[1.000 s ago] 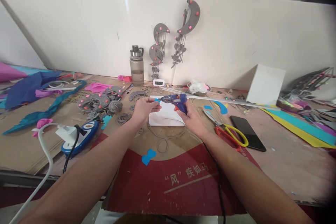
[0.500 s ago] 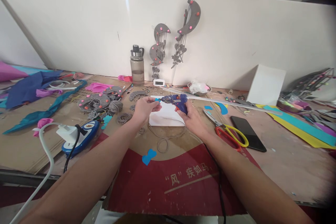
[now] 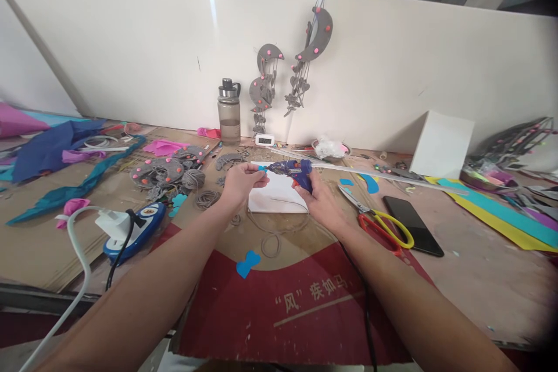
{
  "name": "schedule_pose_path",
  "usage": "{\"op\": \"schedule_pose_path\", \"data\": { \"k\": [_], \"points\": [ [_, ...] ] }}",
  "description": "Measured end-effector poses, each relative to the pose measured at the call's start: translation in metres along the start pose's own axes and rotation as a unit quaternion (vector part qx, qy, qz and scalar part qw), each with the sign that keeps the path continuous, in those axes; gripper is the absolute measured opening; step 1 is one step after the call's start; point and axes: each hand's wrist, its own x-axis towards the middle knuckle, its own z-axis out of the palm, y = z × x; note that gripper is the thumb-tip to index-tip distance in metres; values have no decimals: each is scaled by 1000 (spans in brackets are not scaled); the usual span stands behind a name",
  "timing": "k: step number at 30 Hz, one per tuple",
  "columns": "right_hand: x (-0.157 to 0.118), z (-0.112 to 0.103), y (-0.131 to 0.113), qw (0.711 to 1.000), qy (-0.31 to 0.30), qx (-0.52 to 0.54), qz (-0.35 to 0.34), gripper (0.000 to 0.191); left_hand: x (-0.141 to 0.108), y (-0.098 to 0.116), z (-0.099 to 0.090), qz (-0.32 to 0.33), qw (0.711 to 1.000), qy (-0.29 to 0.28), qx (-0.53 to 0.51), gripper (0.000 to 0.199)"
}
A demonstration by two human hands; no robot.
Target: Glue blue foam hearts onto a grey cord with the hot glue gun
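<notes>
The white wall panel (image 3: 131,40) and everything before it sit slightly lower in the view than half a second ago, as though the camera had tipped up a little. The long table (image 3: 475,285) keeps its layout, and the red-and-brown cardboard sheet (image 3: 226,325) lies at its near edge as before. Against the panel, the grey crescent hanging (image 3: 321,38) with pink and red dots has held its place, as has the half-full water bottle (image 3: 229,119) to its left. A long translucent rod (image 3: 392,175) stretches right from behind the hot-glue gun; its far end appears to lie a little lower across the cyan strip (image 3: 501,206) than a second ago. Whether it is fed into the gun I cannot tell. The black phone (image 3: 413,225) and the scissors (image 3: 377,215) with red and yellow handles have not moved.

The right hand (image 3: 322,200) is curled around the grip of the blue hot-glue gun (image 3: 300,171), unchanged, with the nozzle pointing left above the white sheet (image 3: 276,197). The left hand (image 3: 238,186) keeps its thumb and fingertips pinched on a small blue cutout (image 3: 262,168), right at the nozzle tip; contact is too small to tell. The loose blue cutout (image 3: 248,264) remains on the cardboard, near the looped grey cord (image 3: 271,245).
</notes>
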Motion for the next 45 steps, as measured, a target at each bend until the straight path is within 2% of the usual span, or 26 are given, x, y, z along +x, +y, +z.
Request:
{"op": "schedule_pose_path", "data": {
  "k": [11, 23, 30, 35, 40, 45],
  "points": [
    [0, 1, 2, 1000, 10, -21, 19, 36, -2, 1, 0, 2, 1000, -4, -5, 9],
    [2, 5, 11, 1000, 21, 18, -2, 38, -3, 0, -1, 8, 1000, -10, 3, 9],
    [2, 5, 13, 1000, 26, 14, 7, 40, -4, 2, 0, 1, 1000, -11, 1, 7],
    [4, 6, 18, 998, 47, 28, -7, 42, -4, 2, 0, -3, 1000, -9, 0, 7],
    [5, 6, 17, 997, 48, 52, -15, 44, -3, 2, -1, -14, 1000, -2, 0, 8],
    [3, 4, 12, 999, 33, 32, -5, 43, -3, 3, -1, -14, 1000, 1, -5, 12]
  ]
}}
